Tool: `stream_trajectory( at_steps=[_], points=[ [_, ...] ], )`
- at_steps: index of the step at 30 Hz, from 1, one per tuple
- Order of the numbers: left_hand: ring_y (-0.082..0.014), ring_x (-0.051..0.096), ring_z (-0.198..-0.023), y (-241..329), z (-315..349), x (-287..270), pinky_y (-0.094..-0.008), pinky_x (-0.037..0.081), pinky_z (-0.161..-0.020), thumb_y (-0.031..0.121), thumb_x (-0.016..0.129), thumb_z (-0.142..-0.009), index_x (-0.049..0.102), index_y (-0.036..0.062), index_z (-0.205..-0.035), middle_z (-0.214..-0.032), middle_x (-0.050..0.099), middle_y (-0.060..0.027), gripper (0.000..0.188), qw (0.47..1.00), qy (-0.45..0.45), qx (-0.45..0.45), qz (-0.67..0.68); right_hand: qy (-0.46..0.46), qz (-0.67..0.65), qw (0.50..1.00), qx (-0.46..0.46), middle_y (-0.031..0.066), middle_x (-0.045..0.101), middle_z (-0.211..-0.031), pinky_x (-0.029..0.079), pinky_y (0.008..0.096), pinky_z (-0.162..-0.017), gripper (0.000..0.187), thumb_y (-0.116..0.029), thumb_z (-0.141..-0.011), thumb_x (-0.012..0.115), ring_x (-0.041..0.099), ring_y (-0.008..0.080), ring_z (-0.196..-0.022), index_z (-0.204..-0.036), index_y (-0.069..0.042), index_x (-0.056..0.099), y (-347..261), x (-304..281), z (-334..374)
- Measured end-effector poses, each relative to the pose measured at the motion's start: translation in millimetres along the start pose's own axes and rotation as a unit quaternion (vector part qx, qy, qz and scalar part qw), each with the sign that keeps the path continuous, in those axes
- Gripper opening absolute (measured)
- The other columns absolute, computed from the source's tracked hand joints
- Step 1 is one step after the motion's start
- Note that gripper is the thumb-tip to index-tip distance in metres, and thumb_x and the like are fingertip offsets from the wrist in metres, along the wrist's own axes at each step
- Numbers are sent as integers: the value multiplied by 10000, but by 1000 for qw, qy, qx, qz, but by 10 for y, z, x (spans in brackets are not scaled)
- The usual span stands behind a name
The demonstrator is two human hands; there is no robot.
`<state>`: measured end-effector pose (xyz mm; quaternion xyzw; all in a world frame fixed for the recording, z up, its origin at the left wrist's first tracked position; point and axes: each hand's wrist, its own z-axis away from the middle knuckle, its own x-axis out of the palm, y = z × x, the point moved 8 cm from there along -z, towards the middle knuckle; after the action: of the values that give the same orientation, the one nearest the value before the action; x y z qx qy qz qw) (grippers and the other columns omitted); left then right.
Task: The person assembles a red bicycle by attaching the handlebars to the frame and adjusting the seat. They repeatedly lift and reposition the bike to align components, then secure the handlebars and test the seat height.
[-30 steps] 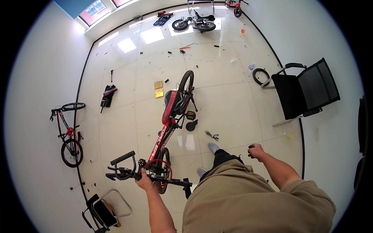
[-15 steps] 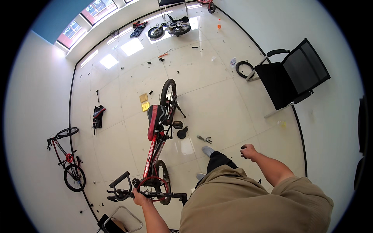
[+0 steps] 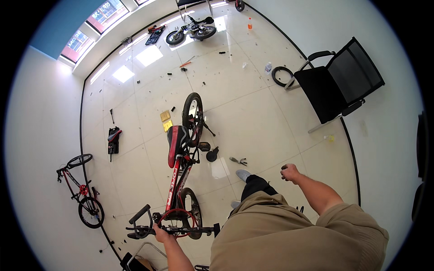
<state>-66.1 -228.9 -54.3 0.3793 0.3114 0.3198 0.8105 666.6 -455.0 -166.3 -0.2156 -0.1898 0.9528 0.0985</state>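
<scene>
A red and black bicycle stands upright in front of me, its front wheel nearest and its red-black saddle farther away. My left hand is wrapped round its black handlebar, beside the looping red cable. My right hand hangs out to the right, away from the bicycle, its fingers curled closed. Whether anything is inside them is hidden; the fingertips look dark. On the floor right of the bicycle lie a round black part and a small grey forked tool.
Near the left wall lies another bicycle. A black tray with a saddle is nearby. At right stands a black chair beside a loose tyre. A small bike and an orange bottle are at the back; small parts litter the floor.
The view has shifted slightly. My left hand keeps its grip on the handlebar, and the bicycle stands nearly as before. My right hand stays closed at the right, a touch lower in its pose.
</scene>
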Motion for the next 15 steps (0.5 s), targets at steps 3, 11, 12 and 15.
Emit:
stream_trajectory(
  at_steps=[3,11,12,15],
  points=[
    [-223,621,-821,61,38,42,-414,527,-675,388,744,-930,736,11,-1031,-971,661,-67,390,1000,-16,-2,5,1,-6,1000,-5,158,733,-973,555,338,-585,433,-58,-900,648,728,220,-748,-1311,77,629,-76,6,-39],
    [-272,648,-937,25,-205,32,-472,567,-787,408,708,-939,724,52,-1121,-1104,661,-88,400,999,-33,-18,-21,-6,-9,1000,-20,145,727,-961,555,341,-591,433,-68,-901,651,724,219,-743,-1310,72,630,-208,47,19],
    [-272,654,-931,22,-214,17,-473,568,-787,405,712,-938,724,52,-1119,-1106,667,-88,397,999,-28,-14,-22,-5,-9,1000,-18,144,727,-960,554,341,-590,432,-69,-902,652,723,219,-744,-1311,70,630,-198,50,26],
    [-272,661,-803,90,108,59,-450,565,-679,346,782,-904,703,-10,-1033,-1044,681,-99,387,1000,2,8,5,0,-10,1000,-16,142,727,-961,551,342,-588,429,-72,-905,655,722,218,-745,-1311,67,632,-169,74,88]
  ],
)
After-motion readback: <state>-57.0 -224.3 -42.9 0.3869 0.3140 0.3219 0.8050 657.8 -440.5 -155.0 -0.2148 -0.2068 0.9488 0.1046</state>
